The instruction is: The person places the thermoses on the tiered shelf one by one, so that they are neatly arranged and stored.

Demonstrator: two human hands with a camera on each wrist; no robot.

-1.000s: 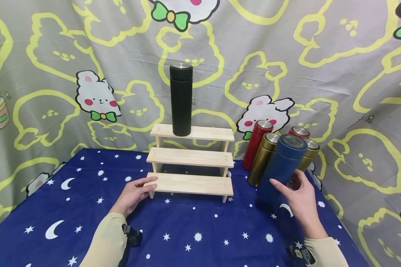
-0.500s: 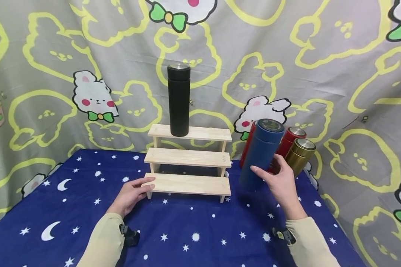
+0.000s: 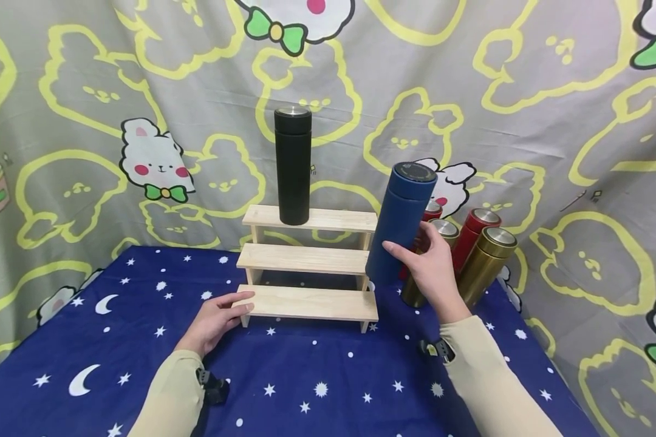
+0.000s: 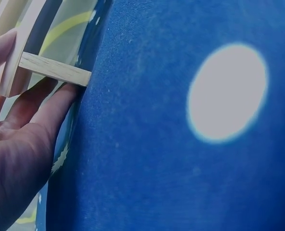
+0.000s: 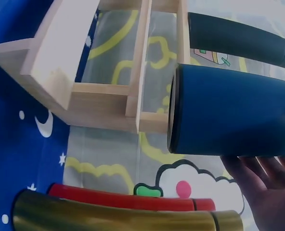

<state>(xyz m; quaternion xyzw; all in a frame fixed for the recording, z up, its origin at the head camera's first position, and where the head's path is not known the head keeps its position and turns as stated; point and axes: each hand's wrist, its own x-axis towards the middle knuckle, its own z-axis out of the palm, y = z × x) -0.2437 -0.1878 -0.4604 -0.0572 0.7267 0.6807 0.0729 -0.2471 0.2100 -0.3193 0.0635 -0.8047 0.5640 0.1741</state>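
Note:
My right hand grips a blue thermos bottle with a dark lid, thumb on its near side. The bottle tilts slightly right, raised beside the right end of a three-step wooden display rack. In the right wrist view the bottle's base overlaps the rack's top end. My left hand holds the left end of the lowest step; in the left wrist view its fingers reach to a leg under the board. A black thermos bottle stands upright on the top step, left of its middle.
Right of the rack, red thermos bottles and gold thermos bottles stand grouped on the blue star-patterned cloth, partly behind my right hand. A grey patterned curtain hangs close behind the rack.
My right hand has lifted the blue thermos bottle and carried it left from the grouped bottles to the rack's right end. My left hand stays on the lowest step.

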